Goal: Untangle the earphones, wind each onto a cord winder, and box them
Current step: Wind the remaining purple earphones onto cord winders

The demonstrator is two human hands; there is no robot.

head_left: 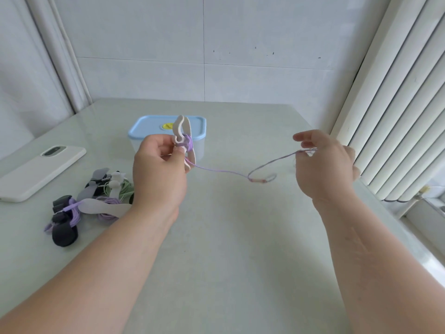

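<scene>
My left hand (160,168) grips a white cord winder (183,131), held upright above the table, with purple cord wrapped round its middle. The loose purple earphone cord (224,171) runs from the winder to the right, sags into a loop, and ends at my right hand (322,162), which pinches it between the fingers. On the table at the left lies a pile of other earphones and winders (96,201): purple and green cords, white, grey and black winders. A clear box with a light blue lid (166,127) stands shut behind my left hand.
A white phone (41,171) lies face down at the table's left edge. White vertical blinds (395,104) hang close along the right side. A tiled wall stands behind the table's far edge. The pale table top (228,237) stretches bare between my forearms.
</scene>
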